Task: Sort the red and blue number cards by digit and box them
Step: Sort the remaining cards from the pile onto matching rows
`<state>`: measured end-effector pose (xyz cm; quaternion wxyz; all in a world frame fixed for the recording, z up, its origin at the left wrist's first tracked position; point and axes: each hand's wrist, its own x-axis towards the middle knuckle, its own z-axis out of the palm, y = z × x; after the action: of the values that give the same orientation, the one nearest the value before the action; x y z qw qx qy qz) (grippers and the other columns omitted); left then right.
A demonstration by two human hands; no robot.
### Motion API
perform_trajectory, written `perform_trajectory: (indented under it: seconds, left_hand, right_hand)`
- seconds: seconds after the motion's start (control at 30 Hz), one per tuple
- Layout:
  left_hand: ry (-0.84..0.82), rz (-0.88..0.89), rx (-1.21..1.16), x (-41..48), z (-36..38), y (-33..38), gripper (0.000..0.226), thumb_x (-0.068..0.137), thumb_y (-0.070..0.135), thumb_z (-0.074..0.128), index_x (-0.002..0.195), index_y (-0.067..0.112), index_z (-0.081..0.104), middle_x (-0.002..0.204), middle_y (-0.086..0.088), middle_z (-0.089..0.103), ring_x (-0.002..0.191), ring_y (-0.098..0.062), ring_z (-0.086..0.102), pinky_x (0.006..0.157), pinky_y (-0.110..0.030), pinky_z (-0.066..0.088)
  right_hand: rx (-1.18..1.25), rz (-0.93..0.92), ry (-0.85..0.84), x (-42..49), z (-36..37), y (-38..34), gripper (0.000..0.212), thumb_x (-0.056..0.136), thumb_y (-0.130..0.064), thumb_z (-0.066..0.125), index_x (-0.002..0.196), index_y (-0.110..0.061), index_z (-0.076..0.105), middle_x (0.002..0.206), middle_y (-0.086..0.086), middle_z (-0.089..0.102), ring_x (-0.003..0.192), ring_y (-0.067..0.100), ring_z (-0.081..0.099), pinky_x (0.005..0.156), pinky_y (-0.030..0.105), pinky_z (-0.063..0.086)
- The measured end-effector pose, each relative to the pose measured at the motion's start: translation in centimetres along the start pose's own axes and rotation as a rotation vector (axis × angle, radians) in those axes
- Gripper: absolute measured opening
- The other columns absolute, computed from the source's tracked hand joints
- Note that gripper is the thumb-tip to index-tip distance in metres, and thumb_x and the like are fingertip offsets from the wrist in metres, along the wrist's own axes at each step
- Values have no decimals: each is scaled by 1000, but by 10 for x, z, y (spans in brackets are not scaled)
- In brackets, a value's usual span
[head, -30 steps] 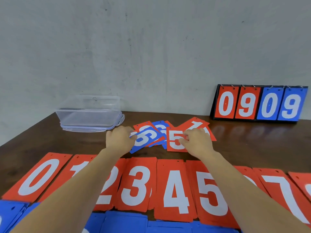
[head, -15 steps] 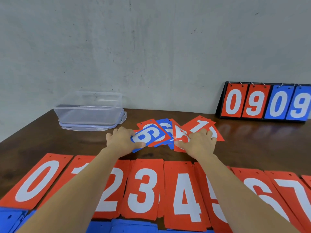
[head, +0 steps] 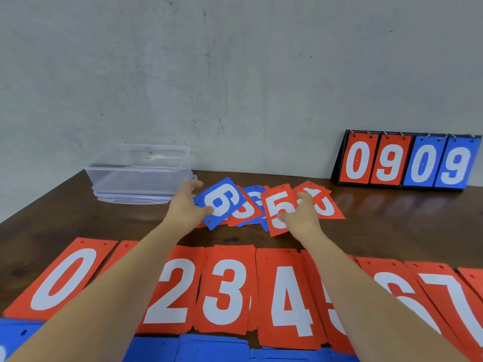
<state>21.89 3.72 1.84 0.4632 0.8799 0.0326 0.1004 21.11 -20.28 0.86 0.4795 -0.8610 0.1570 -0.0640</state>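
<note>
**While Both Hands Work the Loose Pile, Two Cards Are Picked Out**

Since the unsorted cards lie overlapped in a loose pile [head: 252, 209] at mid-frame, each hand takes the one it can free. The left hand [head: 187, 210] pinches a blue 6 card [head: 222, 202], thumb on its face and fingers [head: 194, 184] behind, tilting it up off the heap. Turned as it is, it might be a 9. The right hand [head: 300, 218] pinches a red 5 card [head: 279, 207] by its right edge in the same way, just beside a red 1 card [head: 324, 205] lying flat.

Across the lower frame a row of red cards [head: 224, 291] runs from 0 to 7, with blue cards [head: 214, 351] below it. This layout likely serves as sorting lanes, so each lifted card has an obvious home.

The clear box [head: 138, 171] sits open at the left of the worktop [head: 392, 226], apparently on its lid, and no cards show in it. A scoreboard [head: 407, 160] reading 0909 stands at the right.
</note>
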Motion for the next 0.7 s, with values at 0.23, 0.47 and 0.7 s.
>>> perform_trajectory:
  seconds: [0.23,0.47,0.7]
  left_hand:
    - [135,-23,-320,-3,-27,13,49,76,3,78,112,18,49,101,-9,65,85,-18,67,55,-23,53]
    - [81,10,-478,-10,-41,24,11,83,9,72,92,10,67,87,-5,71,80,-19,69,63,-25,55]
    - [-46,114,-574,-27,-40,49,15,83,-2,68,85,12,66,76,0,70,62,-11,66,51,-16,49]
  right_hand:
    - [268,19,57,-13,-15,-10,34,96,-8,55,130,-6,56,124,11,62,113,27,60,89,38,51]
    - [428,-2,32,-38,-24,-25,19,96,-12,56,113,-10,63,114,9,66,93,20,62,72,27,52]
    - [496,-84,-65,-70,-34,-39,8,92,-24,62,85,-22,63,83,-7,67,78,10,67,66,22,53]
